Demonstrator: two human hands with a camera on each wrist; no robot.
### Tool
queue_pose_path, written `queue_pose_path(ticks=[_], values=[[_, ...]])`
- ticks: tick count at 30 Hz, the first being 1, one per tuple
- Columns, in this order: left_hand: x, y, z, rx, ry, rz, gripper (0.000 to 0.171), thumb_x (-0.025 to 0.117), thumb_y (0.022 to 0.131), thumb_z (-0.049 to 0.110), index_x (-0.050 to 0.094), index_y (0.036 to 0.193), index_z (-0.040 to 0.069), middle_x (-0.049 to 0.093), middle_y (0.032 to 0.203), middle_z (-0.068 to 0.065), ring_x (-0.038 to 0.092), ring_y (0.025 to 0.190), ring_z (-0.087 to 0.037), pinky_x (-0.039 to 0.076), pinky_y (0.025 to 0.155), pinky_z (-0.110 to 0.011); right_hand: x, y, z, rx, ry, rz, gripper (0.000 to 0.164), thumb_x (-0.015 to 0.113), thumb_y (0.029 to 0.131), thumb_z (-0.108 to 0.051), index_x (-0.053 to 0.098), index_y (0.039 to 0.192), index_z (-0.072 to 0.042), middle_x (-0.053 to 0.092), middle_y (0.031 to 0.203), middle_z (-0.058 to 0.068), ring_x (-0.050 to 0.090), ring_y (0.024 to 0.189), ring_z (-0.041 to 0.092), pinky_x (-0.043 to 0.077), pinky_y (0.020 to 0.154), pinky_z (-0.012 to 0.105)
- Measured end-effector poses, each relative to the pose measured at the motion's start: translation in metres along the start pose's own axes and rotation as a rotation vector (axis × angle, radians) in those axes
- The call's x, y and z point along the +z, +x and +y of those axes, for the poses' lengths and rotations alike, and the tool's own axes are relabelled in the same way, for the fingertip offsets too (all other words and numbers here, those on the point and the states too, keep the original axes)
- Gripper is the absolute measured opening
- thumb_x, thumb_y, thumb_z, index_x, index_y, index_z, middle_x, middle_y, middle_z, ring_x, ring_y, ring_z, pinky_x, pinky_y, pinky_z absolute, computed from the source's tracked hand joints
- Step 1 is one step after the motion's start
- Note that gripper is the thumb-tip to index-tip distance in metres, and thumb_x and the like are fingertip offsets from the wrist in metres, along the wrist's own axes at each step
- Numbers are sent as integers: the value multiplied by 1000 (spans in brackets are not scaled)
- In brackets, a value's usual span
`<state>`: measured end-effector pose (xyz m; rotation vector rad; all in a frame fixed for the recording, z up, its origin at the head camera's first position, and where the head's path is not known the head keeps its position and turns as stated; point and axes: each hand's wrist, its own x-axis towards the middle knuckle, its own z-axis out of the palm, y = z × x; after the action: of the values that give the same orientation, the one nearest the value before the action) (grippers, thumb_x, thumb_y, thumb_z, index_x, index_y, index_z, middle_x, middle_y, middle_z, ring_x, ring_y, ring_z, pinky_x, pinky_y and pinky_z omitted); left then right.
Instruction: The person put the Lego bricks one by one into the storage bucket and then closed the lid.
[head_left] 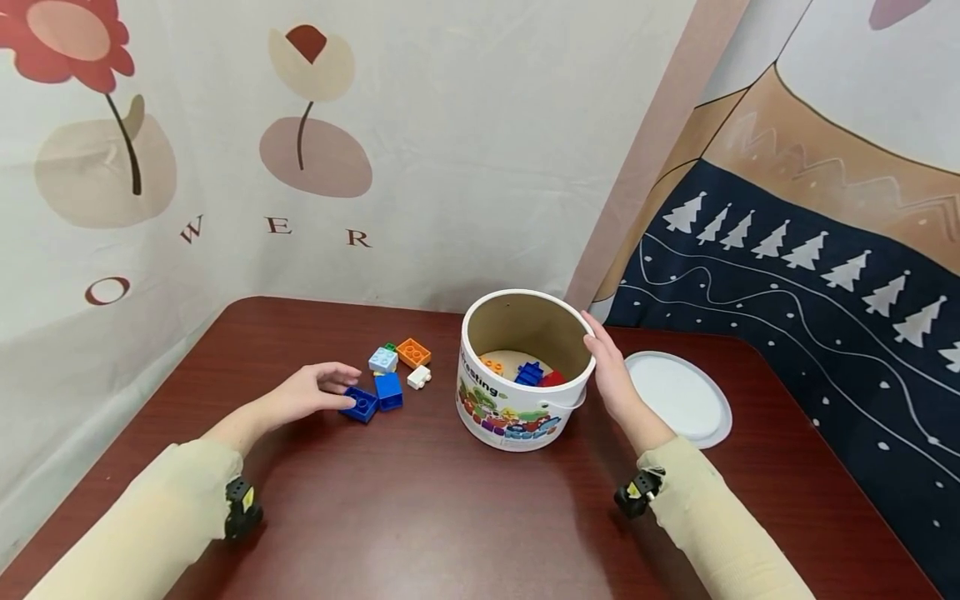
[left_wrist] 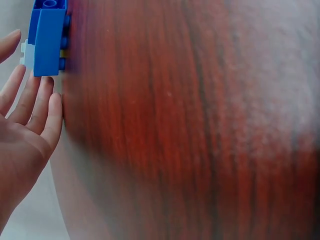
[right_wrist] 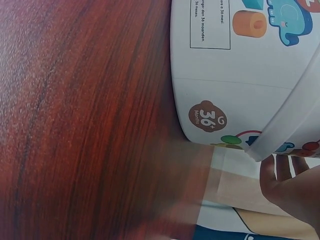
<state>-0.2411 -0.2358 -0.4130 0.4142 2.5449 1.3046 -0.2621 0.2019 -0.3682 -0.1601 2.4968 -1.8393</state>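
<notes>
My left hand (head_left: 311, 392) is beside a dark blue brick (head_left: 362, 406), with the thumb at its near edge and the fingers loosely bent above it. In the left wrist view, blue bricks (left_wrist: 48, 42) lie just past the spread fingertips. A brighter blue brick (head_left: 389, 392) touches the dark one. Close by are a light blue brick (head_left: 382, 360), an orange brick (head_left: 413, 352), a white brick (head_left: 418, 377) and a bit of green (head_left: 390, 347). My right hand (head_left: 611, 371) rests against the right rim of a white printed bucket (head_left: 487, 417), its fingers extended along the outside.
Inside the bucket lie a blue piece (head_left: 529, 373), a red piece (head_left: 553, 379) and orange pieces (head_left: 492, 365). A round white lid (head_left: 678, 400) lies flat to the right. The brown table (head_left: 450, 525) ends at a printed curtain (head_left: 465, 167) behind.
</notes>
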Motion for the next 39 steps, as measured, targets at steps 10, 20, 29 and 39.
queue_pose_path(ticks=[10, 20, 29, 39], values=[[1, -1, -4, 26, 39, -58, 59, 71, 81, 19, 48, 130, -3, 53, 127, -26, 51, 115, -39, 50, 92, -46, 0, -2, 0, -37, 13, -1, 52, 28, 101, -34, 21, 150, -21, 16, 157, 10, 16, 142, 34, 14, 113, 60], [3, 1, -6, 12, 120, -43, 41, 73, 78, 13, 60, 115, 1, 61, 112, -20, 57, 103, -31, 53, 86, -43, 0, -1, 0, -22, 11, -1, 51, 27, 101, -31, 20, 150, -20, 16, 157, 9, 17, 142, 33, 15, 113, 59], [-2, 0, 0, 34, 96, -24, 37, 73, 80, 18, 61, 111, 3, 62, 107, -15, 57, 100, -27, 50, 86, -45, -1, 0, 3, -33, 23, 8, 49, 26, 102, -27, 21, 150, -17, 19, 156, 8, 19, 142, 30, 16, 114, 56], [-10, 1, 17, 23, 72, 9, 39, 72, 81, 21, 59, 113, 3, 59, 108, -15, 56, 103, -29, 51, 87, -44, -1, 1, 4, -26, 17, -1, 50, 26, 102, -27, 19, 150, -18, 18, 157, 8, 19, 142, 31, 15, 114, 57]])
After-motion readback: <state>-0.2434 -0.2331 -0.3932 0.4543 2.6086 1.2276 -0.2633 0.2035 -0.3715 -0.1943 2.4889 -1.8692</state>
